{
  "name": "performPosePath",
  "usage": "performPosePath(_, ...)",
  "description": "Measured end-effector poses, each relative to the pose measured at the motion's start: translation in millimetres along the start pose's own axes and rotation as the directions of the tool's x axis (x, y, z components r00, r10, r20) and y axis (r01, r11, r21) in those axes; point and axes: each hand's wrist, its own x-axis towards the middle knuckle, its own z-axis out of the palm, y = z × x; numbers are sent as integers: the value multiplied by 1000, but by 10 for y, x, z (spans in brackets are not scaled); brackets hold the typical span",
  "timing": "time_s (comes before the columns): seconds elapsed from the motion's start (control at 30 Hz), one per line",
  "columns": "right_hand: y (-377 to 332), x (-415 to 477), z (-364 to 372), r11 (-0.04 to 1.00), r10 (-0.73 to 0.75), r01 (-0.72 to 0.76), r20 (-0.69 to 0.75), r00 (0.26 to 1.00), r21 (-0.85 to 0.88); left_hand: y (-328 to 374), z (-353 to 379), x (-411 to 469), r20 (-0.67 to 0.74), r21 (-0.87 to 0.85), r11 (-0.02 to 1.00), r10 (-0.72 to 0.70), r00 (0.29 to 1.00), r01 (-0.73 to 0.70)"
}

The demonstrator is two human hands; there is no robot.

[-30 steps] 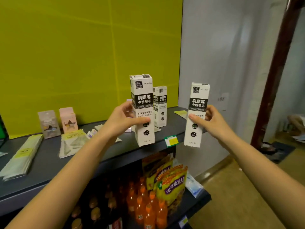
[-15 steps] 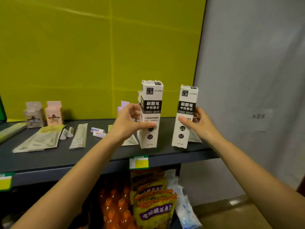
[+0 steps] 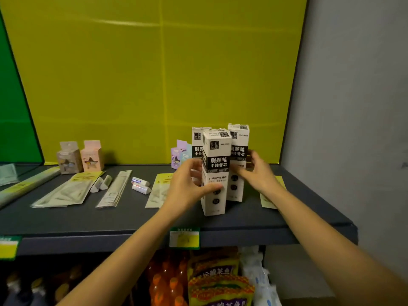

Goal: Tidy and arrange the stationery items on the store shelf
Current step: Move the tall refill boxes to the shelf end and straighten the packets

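Three tall white refill boxes with black labels stand upright together on the dark grey shelf [image 3: 123, 219]. My left hand [image 3: 189, 188] grips the front box [image 3: 217, 155], thumb across its face. My right hand [image 3: 258, 173] holds the right box [image 3: 239, 140] from its right side, fingers curled onto its front. The third box [image 3: 197, 140] stands behind, mostly hidden by the front box and my left hand.
Flat clear packets [image 3: 66, 191], a slim packet [image 3: 114, 188], white erasers [image 3: 141, 185] and small star-print boxes [image 3: 91, 155] lie to the left. A purple box [image 3: 177, 153] stands behind. A yellow card [image 3: 270, 199] lies right. Drinks and snack bags fill the shelf below.
Both hands have brought their boxes down and in onto the shelf, closing them against the third box at the back. The view has swung left and closer.
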Motion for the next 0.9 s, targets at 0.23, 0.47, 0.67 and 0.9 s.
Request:
performPosePath(0.23, 130, 45, 21, 998, -4, -1, 69, 998, 64, -65, 18, 53, 3, 20, 1000, 20, 1000, -20)
performPosePath(0.47, 162, -9, -93, 994, 47, -67, 205, 978, 89, -49, -31, 43, 54, 13, 999, 36, 998, -37)
performPosePath(0.67, 429, -72, -487, 960, 136, -170, -159, 978, -223, -100, -324, 0, 116, 138, 990, 7, 993, -23)
performPosePath(0.9, 813, -208, -616, 610, 412, -367, -114, 904, -702, -472, -619, -22, 86, 671, 740, -126, 988, 36)
